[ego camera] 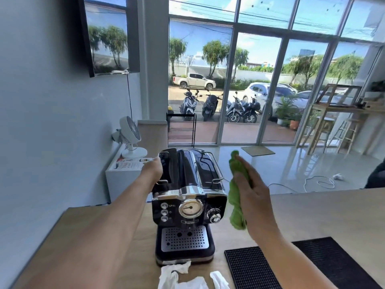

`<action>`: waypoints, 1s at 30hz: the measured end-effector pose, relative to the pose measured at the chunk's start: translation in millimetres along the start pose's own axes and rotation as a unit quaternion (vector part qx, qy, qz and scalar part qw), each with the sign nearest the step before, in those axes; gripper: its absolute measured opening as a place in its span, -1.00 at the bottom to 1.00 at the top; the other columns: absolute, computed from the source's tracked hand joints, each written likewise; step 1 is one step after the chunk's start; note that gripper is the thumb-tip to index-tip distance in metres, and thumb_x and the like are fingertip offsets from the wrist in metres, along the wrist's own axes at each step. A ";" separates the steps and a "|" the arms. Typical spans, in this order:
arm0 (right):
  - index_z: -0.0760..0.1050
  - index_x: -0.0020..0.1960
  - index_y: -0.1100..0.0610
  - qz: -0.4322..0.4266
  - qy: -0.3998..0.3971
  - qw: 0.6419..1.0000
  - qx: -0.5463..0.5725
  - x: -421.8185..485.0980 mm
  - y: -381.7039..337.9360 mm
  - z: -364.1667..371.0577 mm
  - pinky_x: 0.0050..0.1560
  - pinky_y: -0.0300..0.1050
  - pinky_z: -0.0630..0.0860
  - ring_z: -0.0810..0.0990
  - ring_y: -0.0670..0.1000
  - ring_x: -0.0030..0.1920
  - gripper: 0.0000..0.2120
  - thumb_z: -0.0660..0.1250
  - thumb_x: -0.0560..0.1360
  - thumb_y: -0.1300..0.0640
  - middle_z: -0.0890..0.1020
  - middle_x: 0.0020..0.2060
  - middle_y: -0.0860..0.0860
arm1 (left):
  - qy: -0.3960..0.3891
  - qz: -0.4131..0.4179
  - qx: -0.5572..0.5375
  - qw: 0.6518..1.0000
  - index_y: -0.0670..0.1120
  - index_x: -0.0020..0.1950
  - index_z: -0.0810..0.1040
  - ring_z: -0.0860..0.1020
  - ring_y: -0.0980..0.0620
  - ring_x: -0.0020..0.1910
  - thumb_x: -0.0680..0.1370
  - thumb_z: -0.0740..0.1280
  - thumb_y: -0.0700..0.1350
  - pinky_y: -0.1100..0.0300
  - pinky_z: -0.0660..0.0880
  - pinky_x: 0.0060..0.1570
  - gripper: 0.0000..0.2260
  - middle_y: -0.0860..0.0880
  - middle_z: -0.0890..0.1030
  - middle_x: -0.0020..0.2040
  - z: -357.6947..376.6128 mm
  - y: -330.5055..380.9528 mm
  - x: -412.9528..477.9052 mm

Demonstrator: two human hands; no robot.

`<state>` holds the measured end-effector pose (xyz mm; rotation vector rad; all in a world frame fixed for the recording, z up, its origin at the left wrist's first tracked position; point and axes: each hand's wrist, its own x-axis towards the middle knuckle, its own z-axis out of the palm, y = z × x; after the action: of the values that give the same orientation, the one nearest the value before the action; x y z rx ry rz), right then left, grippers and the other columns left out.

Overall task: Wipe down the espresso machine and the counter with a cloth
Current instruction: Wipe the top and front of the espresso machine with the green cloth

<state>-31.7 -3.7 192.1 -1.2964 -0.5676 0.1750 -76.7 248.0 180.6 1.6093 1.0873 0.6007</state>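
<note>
A black and chrome espresso machine (188, 202) stands on the wooden counter (312, 215), its gauge and knobs facing me. My left hand (153, 168) rests against the machine's upper left rear corner, fingers wrapped around its edge. My right hand (253, 193) is raised just right of the machine and holds a green cloth (236, 197), which hangs between the palm and the machine's right side. Whether the cloth touches the machine is unclear.
Crumpled white paper towels (179, 277) lie in front of the drip tray. A black rubber bar mat (260, 268) lies at the front right. A white fan (130, 136) stands on a low white cabinet (116, 180) behind the counter, by the left wall.
</note>
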 end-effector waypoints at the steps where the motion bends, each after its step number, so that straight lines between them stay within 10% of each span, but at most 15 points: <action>1: 0.52 0.26 -0.15 -0.024 -0.009 1.000 -0.008 11.8 -8.2 8.9 -0.46 -0.26 0.42 0.42 -0.15 -0.45 -0.66 0.23 0.61 0.21 0.52 -0.40 -0.14 | -0.001 0.002 -0.001 1.000 -0.27 0.39 0.34 0.31 -0.12 0.39 0.65 -0.01 -0.02 0.06 0.22 0.31 -0.56 -0.19 0.33 0.43 0.2 -0.4 0.6; 5: 0.40 0.39 0.00 -0.010 -0.117 0.973 -0.199 85.8 0.4 56.2 -0.34 -0.19 0.48 0.46 -0.12 -0.32 -0.68 0.14 0.66 0.12 0.57 -0.11 0.05 | 0.005 0.014 0.011 1.000 -0.25 0.39 0.34 0.30 -0.11 0.39 0.66 -0.01 -0.03 0.07 0.22 0.31 -0.58 -0.19 0.34 0.42 2.2 -3.1 3.4; 7: 0.33 0.45 0.10 0.027 -0.215 0.897 -0.385 114.6 25.5 79.6 0.08 0.05 0.48 0.52 -0.02 0.08 -0.61 0.03 0.66 0.04 0.45 0.31 0.21 | 0.002 0.015 0.012 1.000 -0.26 0.41 0.33 0.29 -0.12 0.40 0.66 -0.01 -0.02 0.07 0.20 0.33 -0.57 -0.19 0.32 0.44 1.9 -4.0 5.6; 10: -0.04 0.58 0.20 0.088 -0.240 0.788 -0.560 124.6 54.8 108.6 0.53 0.12 -0.08 -0.06 0.14 0.57 -0.39 -0.11 0.66 -0.12 -0.02 0.58 0.16 | -0.004 0.019 0.005 1.000 -0.25 0.40 0.34 0.32 -0.11 0.38 0.65 0.00 -0.01 0.06 0.22 0.33 -0.56 -0.17 0.34 0.43 0.7 -6.9 8.9; 30: -0.10 0.59 0.18 0.020 -0.266 0.762 -0.590 117.8 60.7 129.4 0.55 0.02 -0.12 -0.14 0.09 0.58 -0.42 -0.06 0.62 0.06 -0.10 0.59 0.11 | -0.027 0.007 -0.019 0.999 -0.24 0.40 0.36 0.40 -0.15 0.34 0.65 0.02 -0.02 0.05 0.33 0.29 -0.58 -0.17 0.40 0.40 -1.8 -4.5 8.2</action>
<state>16.7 175.1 190.5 -2.5309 -1.2476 0.2321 -75.9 256.2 175.8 1.5917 1.0195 0.5806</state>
